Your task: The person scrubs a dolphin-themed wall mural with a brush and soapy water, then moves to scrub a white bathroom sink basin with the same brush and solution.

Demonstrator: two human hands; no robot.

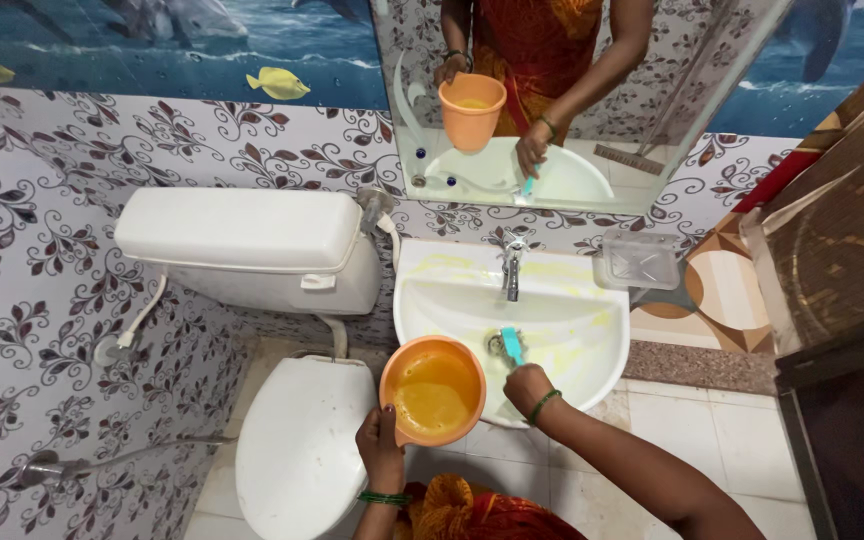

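Orange mug (433, 391) in left hand (380, 447); right hand (529, 387) scrubbing sink (572, 330) with brush (512, 345)

Bare forearms, green bangles on both wrists, dark-painted nails, and an orange-red patterned garment (457, 510) below.

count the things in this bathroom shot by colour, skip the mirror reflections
orange: 1, the mug held by the left hand
teal: 1, the brush held by the right hand
white: 3, the sink, cistern, toilet lid
clear: 1, the soap dish
total: 6
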